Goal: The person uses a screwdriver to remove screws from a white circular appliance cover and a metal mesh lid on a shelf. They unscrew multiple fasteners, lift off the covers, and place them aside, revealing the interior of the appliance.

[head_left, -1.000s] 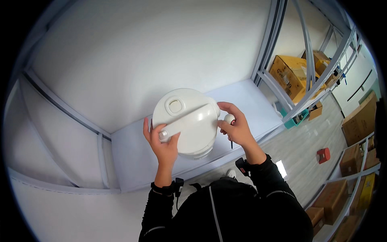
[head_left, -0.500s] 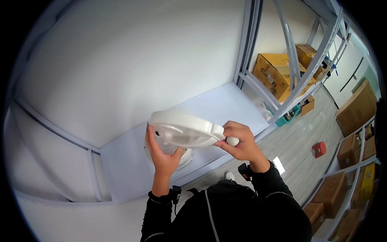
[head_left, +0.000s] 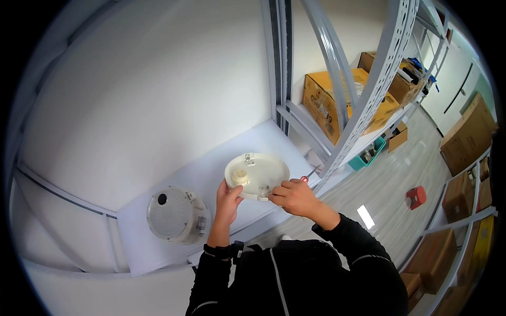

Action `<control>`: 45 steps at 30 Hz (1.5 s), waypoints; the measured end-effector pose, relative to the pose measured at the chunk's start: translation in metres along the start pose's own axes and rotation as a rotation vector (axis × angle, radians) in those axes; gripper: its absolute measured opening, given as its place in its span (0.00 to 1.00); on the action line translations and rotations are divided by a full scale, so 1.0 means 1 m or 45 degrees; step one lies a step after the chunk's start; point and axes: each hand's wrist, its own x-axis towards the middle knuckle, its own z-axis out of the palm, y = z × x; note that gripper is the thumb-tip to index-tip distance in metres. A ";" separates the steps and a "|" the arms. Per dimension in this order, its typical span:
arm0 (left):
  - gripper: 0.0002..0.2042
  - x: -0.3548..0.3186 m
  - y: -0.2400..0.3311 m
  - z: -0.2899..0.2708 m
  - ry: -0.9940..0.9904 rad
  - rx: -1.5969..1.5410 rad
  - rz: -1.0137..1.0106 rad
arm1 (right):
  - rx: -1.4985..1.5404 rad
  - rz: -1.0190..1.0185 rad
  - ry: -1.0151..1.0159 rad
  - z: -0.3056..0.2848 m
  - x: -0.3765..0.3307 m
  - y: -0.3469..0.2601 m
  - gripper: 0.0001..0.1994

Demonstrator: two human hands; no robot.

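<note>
My left hand (head_left: 229,196) grips the near-left rim of a round white lid (head_left: 257,175), thumb over the edge beside a short cream-coloured cylinder (head_left: 240,175) that stands on the lid's upturned inner face. My right hand (head_left: 295,197) closes on the near rim of the same lid, fingers curled around a small fitting (head_left: 263,190) at its edge; whether they pinch that fitting or only the rim cannot be told. The lid is held level just above the near right part of a white shelf (head_left: 211,174), inner side up, with a small hinge-like bracket (head_left: 249,158) at its far edge. A slim tool with a red handle (head_left: 311,173) shows just right of the lid, beyond my right hand; whether that hand holds it cannot be told.

To the left, well apart from the lid, a round white appliance body (head_left: 176,215) stands on the shelf, a dark hole near its upper edge. Grey perforated shelf uprights (head_left: 369,84) rise on the right. Beyond them lie brown cardboard boxes (head_left: 337,97), a teal crate (head_left: 369,158) on the floor, and a small red object (head_left: 415,196) further right on the floor. Both my sleeves (head_left: 353,247) are black.
</note>
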 end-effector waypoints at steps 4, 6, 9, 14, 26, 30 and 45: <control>0.33 0.012 -0.052 0.015 0.070 -0.029 0.003 | 0.080 0.108 -0.161 0.033 -0.045 0.029 0.09; 0.34 0.014 -0.072 0.017 0.119 0.001 -0.010 | 0.112 0.139 -0.253 0.042 -0.062 0.036 0.09; 0.37 0.023 -0.100 0.011 0.161 0.021 -0.016 | 0.163 0.163 -0.324 0.058 -0.074 0.047 0.10; 0.46 0.030 -0.118 0.023 0.299 -0.050 0.071 | 0.345 0.338 -0.428 0.061 -0.077 0.051 0.15; 0.44 0.068 -0.135 0.028 0.717 1.565 0.571 | 1.041 0.855 -0.264 -0.010 -0.067 0.079 0.29; 0.30 0.059 -0.108 0.057 0.384 1.558 0.855 | 1.020 0.891 -0.153 -0.024 -0.061 0.080 0.26; 0.23 0.065 -0.133 0.073 0.139 1.811 0.846 | 0.891 0.552 0.287 -0.025 -0.041 0.099 0.24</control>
